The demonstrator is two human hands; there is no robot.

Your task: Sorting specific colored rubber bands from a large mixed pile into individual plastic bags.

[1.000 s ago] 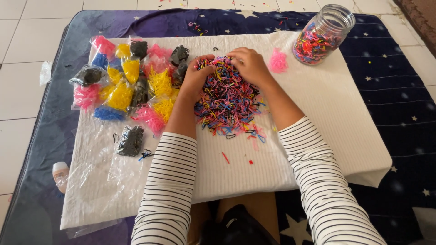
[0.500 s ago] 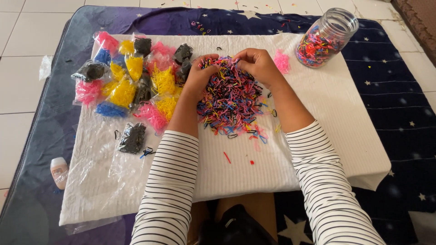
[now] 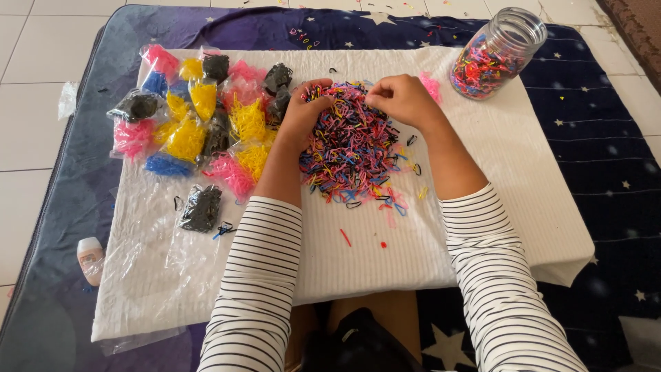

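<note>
A heap of small rubber bands (image 3: 351, 145) in pink, black, blue and yellow lies on a white cloth (image 3: 482, 227). My left hand (image 3: 306, 110) rests on the heap's far left edge with its fingers curled into the bands. At the far right edge my right hand (image 3: 403, 100) is bent in a loose fist and pinches at the bands. Whether either hand holds bands is hidden by the fingers.
Several small plastic bags of sorted bands (image 3: 200, 131), pink, yellow, blue and black, lie at the left. A glass jar (image 3: 496, 52) part full of mixed bands stands at the far right. A dark star-patterned mat (image 3: 606, 151) lies under the cloth. A small white bottle (image 3: 89, 258) lies at the near left.
Both hands stay at the far edge of the heap, their fingers working the bands. The view has shifted slightly.
</note>
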